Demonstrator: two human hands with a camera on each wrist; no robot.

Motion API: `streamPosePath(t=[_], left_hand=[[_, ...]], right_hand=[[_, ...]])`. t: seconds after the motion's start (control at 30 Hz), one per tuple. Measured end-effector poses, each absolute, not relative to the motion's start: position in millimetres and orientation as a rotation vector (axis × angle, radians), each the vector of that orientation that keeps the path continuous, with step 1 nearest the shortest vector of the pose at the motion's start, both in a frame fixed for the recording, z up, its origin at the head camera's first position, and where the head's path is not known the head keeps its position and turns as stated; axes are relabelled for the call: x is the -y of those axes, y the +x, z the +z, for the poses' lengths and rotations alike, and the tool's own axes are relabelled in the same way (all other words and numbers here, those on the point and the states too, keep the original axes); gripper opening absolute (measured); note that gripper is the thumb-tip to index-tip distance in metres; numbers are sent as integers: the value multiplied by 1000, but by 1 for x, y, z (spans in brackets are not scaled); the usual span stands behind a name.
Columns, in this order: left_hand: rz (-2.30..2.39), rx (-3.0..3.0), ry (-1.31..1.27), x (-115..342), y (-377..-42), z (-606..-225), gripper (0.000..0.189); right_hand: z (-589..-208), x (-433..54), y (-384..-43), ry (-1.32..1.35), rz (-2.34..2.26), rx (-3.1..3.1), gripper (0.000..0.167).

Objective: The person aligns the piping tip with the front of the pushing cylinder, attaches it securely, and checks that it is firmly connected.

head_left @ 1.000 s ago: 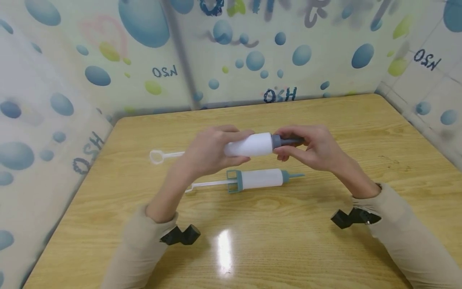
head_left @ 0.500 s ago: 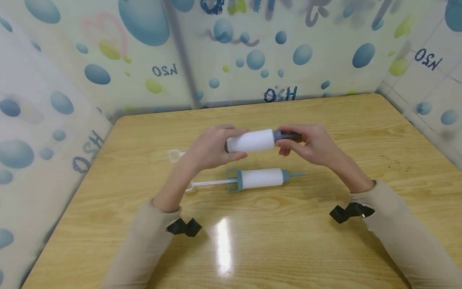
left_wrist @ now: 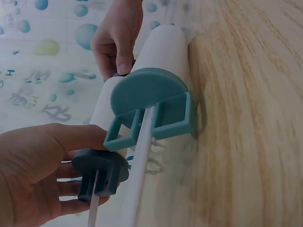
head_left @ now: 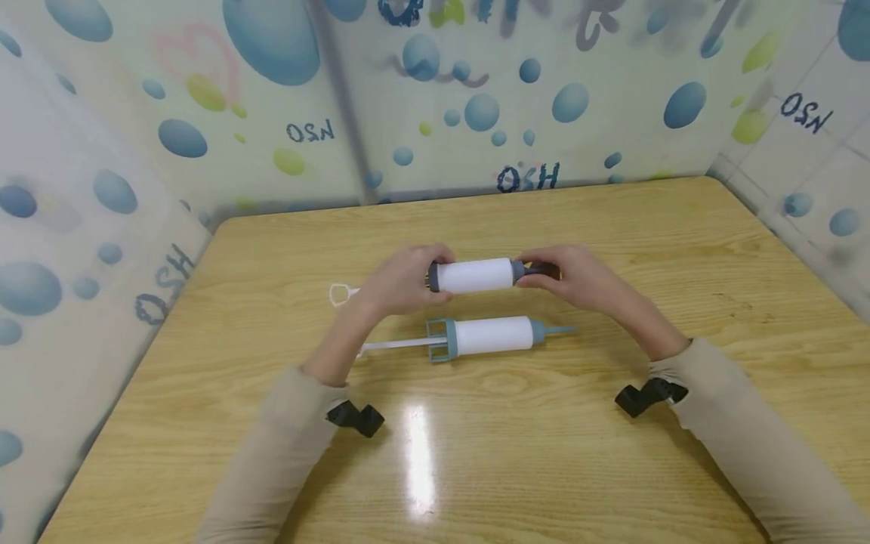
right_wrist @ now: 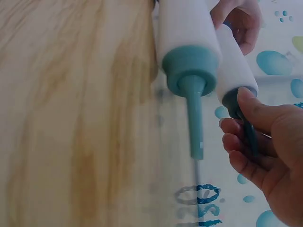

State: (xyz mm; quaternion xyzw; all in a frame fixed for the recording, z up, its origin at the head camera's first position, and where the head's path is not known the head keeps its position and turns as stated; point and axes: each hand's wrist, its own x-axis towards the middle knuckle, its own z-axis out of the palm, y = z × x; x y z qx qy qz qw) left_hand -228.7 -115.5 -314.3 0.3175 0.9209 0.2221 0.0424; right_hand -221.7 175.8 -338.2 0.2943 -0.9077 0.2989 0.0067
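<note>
In the head view a syringe (head_left: 473, 276) with a white barrel, dark grey-blue collars and a nozzle lies level between both hands. My left hand (head_left: 405, 281) grips its plunger end, thumb and fingers either side of the dark flange (left_wrist: 97, 163). The nozzle end is pinched between thumb and fingers of my right hand (head_left: 578, 278); the fingers partly cover the nozzle (right_wrist: 249, 135). A white plunger ring (head_left: 340, 295) shows left of the left hand. Nearer to me, a second syringe (head_left: 492, 335) with teal end pieces lies on the table, its nozzle pointing right.
The wooden table (head_left: 544, 446) meets a bubble-patterned wall covering (head_left: 442, 136) at the back and at both sides. A bright light reflection (head_left: 420, 461) shows on the wood in front. Black wrist mounts (head_left: 356, 419) sit on both sleeves.
Both hands have moved down and away with the syringe, closer to the table. The left hand has slid back toward the plunger end, baring the dark flange. The teal syringe has stayed put.
</note>
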Motion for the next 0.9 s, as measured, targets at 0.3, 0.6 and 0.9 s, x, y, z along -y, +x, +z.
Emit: streamPosePath(t=[0.3, 0.6, 0.9], left_hand=[[660, -2760, 967, 118, -233, -328, 42], [560, -2765, 952, 117, -234, -330, 45], [558, -2750, 913, 118, -232, -327, 47]], right_hand=[[-351, -178, -229, 961, 904, 2916, 17], [-350, -180, -230, 925, 856, 2954, 18], [-354, -180, -232, 905, 782, 2983, 16]])
